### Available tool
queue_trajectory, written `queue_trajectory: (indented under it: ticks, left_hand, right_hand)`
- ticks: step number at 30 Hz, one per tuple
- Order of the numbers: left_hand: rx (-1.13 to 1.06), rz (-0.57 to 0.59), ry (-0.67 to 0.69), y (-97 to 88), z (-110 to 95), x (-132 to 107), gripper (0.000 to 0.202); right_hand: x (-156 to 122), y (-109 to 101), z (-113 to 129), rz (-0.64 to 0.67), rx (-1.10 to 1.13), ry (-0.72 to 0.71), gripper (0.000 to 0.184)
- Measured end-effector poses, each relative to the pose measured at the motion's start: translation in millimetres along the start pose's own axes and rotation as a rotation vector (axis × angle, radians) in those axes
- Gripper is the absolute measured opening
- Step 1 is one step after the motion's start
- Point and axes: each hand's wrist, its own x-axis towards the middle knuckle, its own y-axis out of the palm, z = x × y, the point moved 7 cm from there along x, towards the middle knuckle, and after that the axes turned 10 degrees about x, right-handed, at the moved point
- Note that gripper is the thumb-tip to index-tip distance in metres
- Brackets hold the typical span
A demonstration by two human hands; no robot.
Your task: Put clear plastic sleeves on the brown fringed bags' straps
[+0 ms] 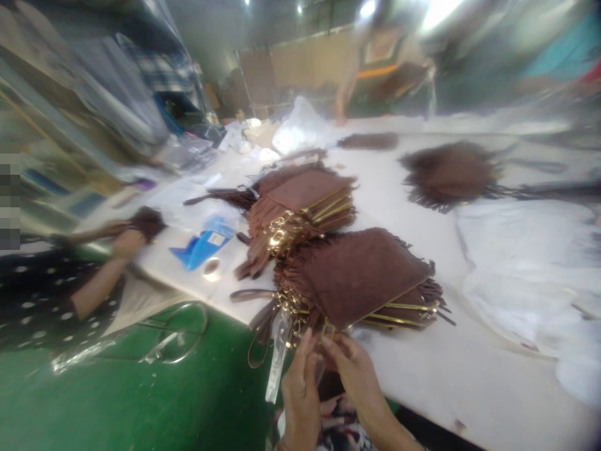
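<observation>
My left hand (300,382) and my right hand (354,369) meet at the table's near edge, fingers bent and pinched close together. A gold metal clasp (328,327) shows at my right fingertips, by the near corner of the top brown fringed pouch (366,269). What the left fingers grip is hidden and blurred. Under that pouch lie several more with gold zippers (399,315). Gold clasps and brown wrist straps (267,316) hang off the stack's left side, beside a whitish strip (277,357) over the edge.
A second pouch stack (305,191) sits behind, with a blue packet (201,247) and tape roll (212,268) to its left. White cloth (521,282) covers the right. Another person's hands (126,241) hold a brown piece at left; a blurred person (389,69) stands across the table.
</observation>
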Motion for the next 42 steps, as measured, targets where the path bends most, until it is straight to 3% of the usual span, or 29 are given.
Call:
queue_trajectory:
  ticks: [6,8,12,14,22,25,28,33,37,42]
  left_hand:
    - [-0.135,0.074,-0.135,-6.5,4.0,0.9,0.056]
    - [-0.156,0.177,-0.186,-6.7,9.0,-4.0,0.057]
    - [-0.148,0.499,-0.232,2.4,19.6,-20.7,0.055]
    - [-0.142,0.582,-0.260,4.8,24.1,-25.8,0.054]
    - [0.121,0.374,-0.150,-4.4,22.7,-12.2,0.033]
    - [0.272,0.277,-0.173,-9.4,25.7,-10.5,0.028]
    - [0.232,0.186,-0.216,-11.6,23.1,-10.2,0.024]
    - [-0.072,0.265,-0.290,9.4,17.3,-9.3,0.026]
    - [-0.109,0.347,-0.277,23.3,14.4,-2.3,0.027]
    - [-0.113,0.403,-0.255,24.0,10.7,6.4,0.032]
  right_hand:
    - [-0.3,-1.9,1.3,-0.036,0.089,0.047,0.037]
    - [-1.2,-1.2,2.6,-0.056,0.140,0.070,0.039]
    - [-1.4,-1.6,2.6,-0.105,0.211,0.099,0.044]
    - [-0.7,-1.8,1.4,-0.114,0.225,0.108,0.046]
    - [-3.3,-3.5,11.5,-0.084,0.144,0.030,0.040]
    - [-6.1,-3.1,16.6,-0.081,0.113,-0.008,0.039]
    - [-6.3,-1.5,14.3,-0.067,0.110,-0.001,0.039]
    - [-3.4,-2.1,12.0,-0.006,0.031,-0.017,0.039]
    - [-3.6,-6.4,15.7,0.021,-0.046,-0.018,0.040]
    - [-4.8,-18.1,18.0,-0.171,0.031,-0.018,0.046]
